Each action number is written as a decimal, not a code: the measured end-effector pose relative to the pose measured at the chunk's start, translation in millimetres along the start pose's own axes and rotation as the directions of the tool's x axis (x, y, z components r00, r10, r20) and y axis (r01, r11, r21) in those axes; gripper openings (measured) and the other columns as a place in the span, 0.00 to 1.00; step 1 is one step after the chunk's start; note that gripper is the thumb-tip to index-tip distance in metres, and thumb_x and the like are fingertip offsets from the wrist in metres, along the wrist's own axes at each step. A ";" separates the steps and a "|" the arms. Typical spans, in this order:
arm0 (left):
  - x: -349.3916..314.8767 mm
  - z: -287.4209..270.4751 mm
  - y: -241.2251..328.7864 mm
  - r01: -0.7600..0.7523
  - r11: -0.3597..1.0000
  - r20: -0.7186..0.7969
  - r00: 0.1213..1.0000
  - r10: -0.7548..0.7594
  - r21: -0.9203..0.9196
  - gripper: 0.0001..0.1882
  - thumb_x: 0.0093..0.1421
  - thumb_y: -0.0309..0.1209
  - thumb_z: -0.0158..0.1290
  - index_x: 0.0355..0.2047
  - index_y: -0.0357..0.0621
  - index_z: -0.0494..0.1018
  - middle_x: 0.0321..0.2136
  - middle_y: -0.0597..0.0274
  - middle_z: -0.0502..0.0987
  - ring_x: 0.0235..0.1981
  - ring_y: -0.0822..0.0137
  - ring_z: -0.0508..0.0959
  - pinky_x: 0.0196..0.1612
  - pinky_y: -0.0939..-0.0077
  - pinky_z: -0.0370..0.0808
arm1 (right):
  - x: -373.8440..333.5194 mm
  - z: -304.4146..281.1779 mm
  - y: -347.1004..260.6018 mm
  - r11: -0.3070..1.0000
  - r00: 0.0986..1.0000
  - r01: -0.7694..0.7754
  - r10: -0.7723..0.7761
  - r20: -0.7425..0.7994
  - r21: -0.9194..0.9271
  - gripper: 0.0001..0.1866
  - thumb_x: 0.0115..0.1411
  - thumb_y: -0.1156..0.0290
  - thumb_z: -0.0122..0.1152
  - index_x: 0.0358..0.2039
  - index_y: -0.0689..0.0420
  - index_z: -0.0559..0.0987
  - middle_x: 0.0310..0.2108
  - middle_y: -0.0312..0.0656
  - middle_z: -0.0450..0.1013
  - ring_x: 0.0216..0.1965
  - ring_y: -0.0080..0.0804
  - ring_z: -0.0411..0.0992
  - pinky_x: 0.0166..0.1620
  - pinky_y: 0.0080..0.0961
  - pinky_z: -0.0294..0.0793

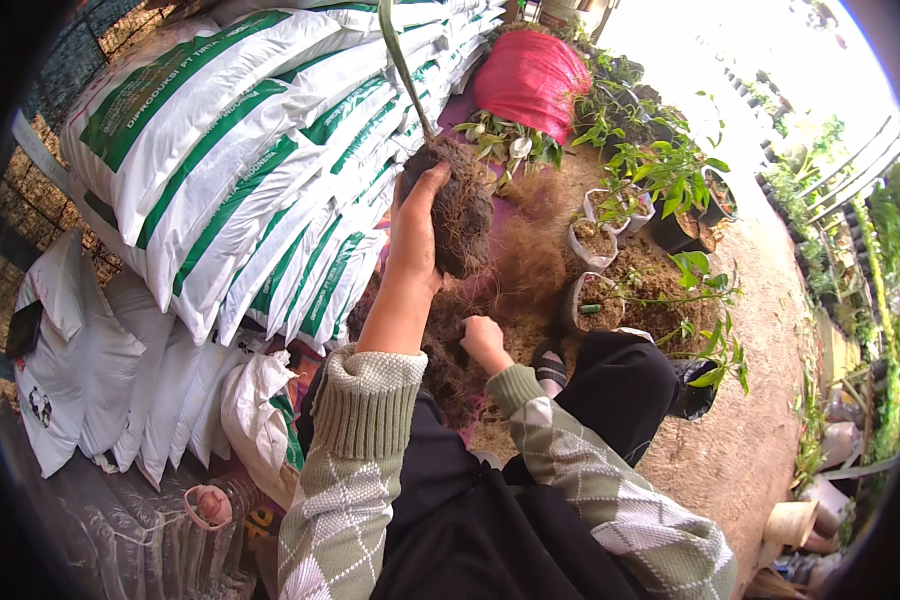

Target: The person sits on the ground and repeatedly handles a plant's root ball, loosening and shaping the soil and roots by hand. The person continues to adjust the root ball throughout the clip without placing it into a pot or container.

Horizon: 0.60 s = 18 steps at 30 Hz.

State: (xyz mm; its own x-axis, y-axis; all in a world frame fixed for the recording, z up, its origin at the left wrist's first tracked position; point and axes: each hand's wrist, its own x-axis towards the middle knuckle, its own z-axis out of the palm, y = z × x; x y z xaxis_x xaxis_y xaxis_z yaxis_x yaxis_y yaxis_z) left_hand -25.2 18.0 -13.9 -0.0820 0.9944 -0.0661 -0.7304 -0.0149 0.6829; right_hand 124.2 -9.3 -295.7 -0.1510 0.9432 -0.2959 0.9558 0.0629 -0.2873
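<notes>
Overhead, the left hand (415, 225) fingers clamp a plant's root ball (457, 205); right hand (483, 340), seemingly fisted, digs brown fibre (530, 265) beside soil-filled white bags (592, 243).

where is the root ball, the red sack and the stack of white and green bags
root ball (462, 222), head view, on the dark fibrous clump that the left hand (415, 232) holds up
red sack (530, 80), head view, on the middle of its bulging side
stack of white and green bags (240, 160), head view, on a bag's broad face
</notes>
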 end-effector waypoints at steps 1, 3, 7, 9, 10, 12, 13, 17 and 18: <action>-1.3 0.8 2.2 -0.006 1.000 0.001 1.000 0.006 -0.004 0.21 0.61 0.44 0.49 0.47 0.42 0.71 0.35 0.60 0.77 0.33 0.67 0.80 0.36 0.71 0.78 | -9.0 -6.3 -10.4 0.997 0.997 0.071 -0.070 0.021 -0.016 0.15 0.44 0.70 0.68 0.37 0.53 0.83 0.34 0.49 0.78 0.39 0.46 0.76 0.43 0.39 0.76; -5.6 4.8 6.3 -0.009 1.000 0.005 1.000 0.009 -0.017 0.21 0.61 0.44 0.49 0.47 0.41 0.70 0.35 0.60 0.77 0.33 0.67 0.80 0.36 0.71 0.79 | -30.2 -22.8 -24.0 0.987 0.981 0.154 -0.146 -0.124 0.054 0.17 0.46 0.71 0.67 0.39 0.53 0.82 0.36 0.48 0.77 0.41 0.45 0.75 0.44 0.38 0.75; -15.1 16.6 9.1 -0.019 0.999 0.032 0.999 0.021 -0.042 0.21 0.62 0.43 0.49 0.48 0.41 0.70 0.35 0.59 0.77 0.33 0.67 0.80 0.36 0.70 0.79 | -63.3 -62.6 -47.3 0.974 0.964 0.211 -0.193 -0.183 0.086 0.15 0.47 0.71 0.66 0.38 0.55 0.80 0.36 0.46 0.75 0.40 0.47 0.74 0.44 0.39 0.74; -9.6 12.0 3.5 -0.066 0.997 0.034 0.997 0.067 -0.030 0.20 0.62 0.43 0.49 0.47 0.41 0.70 0.35 0.59 0.77 0.33 0.67 0.80 0.36 0.70 0.79 | -77.1 -83.2 -55.5 0.957 0.928 0.264 -0.217 -0.302 0.125 0.14 0.46 0.71 0.67 0.36 0.56 0.79 0.36 0.45 0.74 0.39 0.48 0.74 0.42 0.40 0.74; -10.1 12.4 3.5 -0.043 0.999 0.047 0.998 0.044 -0.025 0.20 0.62 0.43 0.49 0.47 0.42 0.70 0.35 0.59 0.77 0.33 0.67 0.80 0.36 0.70 0.79 | -76.6 -84.4 -53.1 0.953 0.924 0.279 -0.235 -0.301 0.114 0.14 0.46 0.71 0.67 0.35 0.57 0.79 0.35 0.45 0.74 0.38 0.48 0.74 0.42 0.40 0.74; -12.7 12.3 8.1 -0.004 1.000 0.071 0.997 0.005 -0.008 0.20 0.61 0.43 0.50 0.46 0.42 0.71 0.35 0.59 0.78 0.33 0.67 0.80 0.36 0.71 0.79 | -73.8 -87.8 -53.0 0.944 0.914 0.317 -0.276 -0.298 0.097 0.13 0.45 0.71 0.67 0.34 0.57 0.78 0.35 0.45 0.74 0.37 0.48 0.74 0.41 0.40 0.73; -10.6 10.9 6.5 -0.031 1.000 0.062 0.998 0.031 0.001 0.20 0.61 0.43 0.50 0.46 0.42 0.71 0.34 0.59 0.78 0.33 0.67 0.80 0.36 0.71 0.79 | -73.4 -91.8 -53.8 0.936 0.895 0.342 -0.295 -0.335 0.089 0.13 0.46 0.71 0.67 0.33 0.58 0.78 0.34 0.46 0.74 0.37 0.48 0.74 0.41 0.40 0.73; -12.6 10.5 6.3 -0.033 0.999 0.009 0.999 0.033 0.015 0.20 0.60 0.45 0.51 0.44 0.43 0.71 0.33 0.60 0.77 0.31 0.68 0.80 0.35 0.72 0.78 | -78.1 -115.7 -52.3 0.896 0.844 0.425 -0.342 -0.414 0.126 0.13 0.45 0.73 0.67 0.33 0.61 0.78 0.31 0.47 0.75 0.35 0.51 0.74 0.39 0.40 0.74; -12.5 11.0 8.3 -0.048 0.999 0.001 0.999 0.048 0.010 0.20 0.60 0.45 0.51 0.44 0.43 0.72 0.33 0.61 0.77 0.31 0.68 0.79 0.35 0.72 0.78 | -82.2 -127.2 -54.2 0.879 0.800 0.444 -0.303 -0.517 0.172 0.14 0.44 0.73 0.68 0.33 0.63 0.78 0.32 0.48 0.75 0.35 0.52 0.74 0.38 0.40 0.75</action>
State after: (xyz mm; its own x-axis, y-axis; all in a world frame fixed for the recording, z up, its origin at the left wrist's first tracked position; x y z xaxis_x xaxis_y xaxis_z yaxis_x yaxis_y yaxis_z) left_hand -22.8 6.6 0.6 -0.1165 0.9927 -0.0320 -0.7186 -0.0620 0.6927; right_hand 116.9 -48.8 -139.9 -0.2803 0.9044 0.3217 0.7299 0.4185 -0.5404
